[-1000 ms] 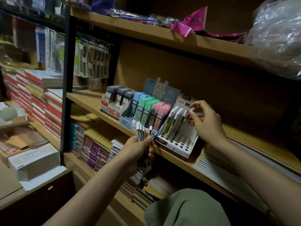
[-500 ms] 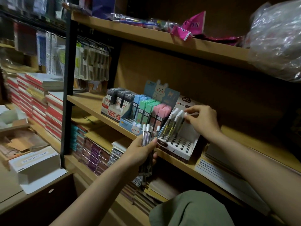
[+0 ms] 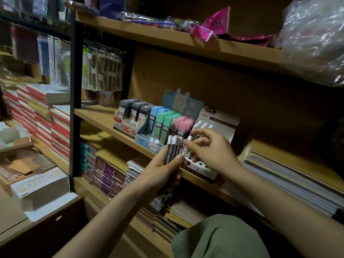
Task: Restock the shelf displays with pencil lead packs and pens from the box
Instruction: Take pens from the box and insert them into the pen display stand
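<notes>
The left hand grips a bundle of pens upright — just in front of the shelf edge. The right hand pinches one pen at the bundle's top, before the white pen display — lead packs stand to its left.

Wooden middle shelf is carrying three display boxes side by side: a white lead-pack box with dark packs on the left, a blue rabbit display of blue, green and pink packs touching it, and a white pen stand with holes on the right, partly hidden by hands. Far right, a stack of notebooks is lying flat on the same shelf. The top shelf is holding pink packets and a clear plastic bag.
</notes>
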The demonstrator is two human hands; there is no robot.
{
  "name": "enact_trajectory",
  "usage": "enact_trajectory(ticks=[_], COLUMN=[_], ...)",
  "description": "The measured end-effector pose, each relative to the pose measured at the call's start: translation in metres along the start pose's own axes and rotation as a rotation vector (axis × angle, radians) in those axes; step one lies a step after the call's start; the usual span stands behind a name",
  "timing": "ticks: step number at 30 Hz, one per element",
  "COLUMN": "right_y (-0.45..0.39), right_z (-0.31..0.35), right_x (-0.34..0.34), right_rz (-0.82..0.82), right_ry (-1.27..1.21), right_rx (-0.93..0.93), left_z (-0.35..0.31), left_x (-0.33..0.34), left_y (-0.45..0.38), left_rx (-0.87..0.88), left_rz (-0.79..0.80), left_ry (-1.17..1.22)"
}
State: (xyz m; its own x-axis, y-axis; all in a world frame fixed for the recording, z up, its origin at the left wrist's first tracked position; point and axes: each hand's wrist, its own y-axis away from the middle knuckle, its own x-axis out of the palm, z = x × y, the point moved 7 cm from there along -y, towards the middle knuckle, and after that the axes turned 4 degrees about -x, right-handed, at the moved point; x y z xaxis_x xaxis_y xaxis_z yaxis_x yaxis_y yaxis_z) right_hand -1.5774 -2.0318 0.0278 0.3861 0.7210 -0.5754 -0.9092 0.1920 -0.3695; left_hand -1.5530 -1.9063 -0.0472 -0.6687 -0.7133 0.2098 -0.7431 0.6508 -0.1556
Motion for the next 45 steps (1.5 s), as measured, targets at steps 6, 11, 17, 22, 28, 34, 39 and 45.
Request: enact_trajectory(ticks=[6,11,17,22,28,34,39,45], right_y=[0.0,-0.014,-0.027,-0.035,-0.043,-0.044,-0.042,-0.037], right_z=[0.002,0.015,0.016,-0.002,-0.013,-0.01,0.002,-0.006], right_x=[0.002,-0.046,-0.087,-0.077,-0.072,-0.068,-0.063,-0.05], right_rz=[0.022,-0.088,-0.258,-0.282,-0.327,-0.328,-0.349,-0.332], right_ry=[-0.245,-0.217,0.258,0.296,0.301,0.359,0.473,0.478], right_rx=[0.052,-0.082,-0.255,-0.236,-0.204,-0.259,-0.338,-0.32], left_z=[0.003,0.03,0.055,0.058,0.055,0.049,0.047,0.041], left_x=[-0.004,-0.033,-0.035,-0.027,-0.021,-0.016,-0.017,-0.015], left_y=[-0.001,-0.004,-0.004,-0.007,-0.009,-0.009,-0.01,-0.01], left_rx=[0.011,-0.134,-0.346,-0.398,-0.352,-0.286,-0.257,-0.232], left_rz=[-0.037,-0.286,-0.276,-0.208,-0.118,-0.108,-0.12,-0.085], left_ry=[0.081,0.196,0.23,0.365,0.403,0.495,0.462,0.416])
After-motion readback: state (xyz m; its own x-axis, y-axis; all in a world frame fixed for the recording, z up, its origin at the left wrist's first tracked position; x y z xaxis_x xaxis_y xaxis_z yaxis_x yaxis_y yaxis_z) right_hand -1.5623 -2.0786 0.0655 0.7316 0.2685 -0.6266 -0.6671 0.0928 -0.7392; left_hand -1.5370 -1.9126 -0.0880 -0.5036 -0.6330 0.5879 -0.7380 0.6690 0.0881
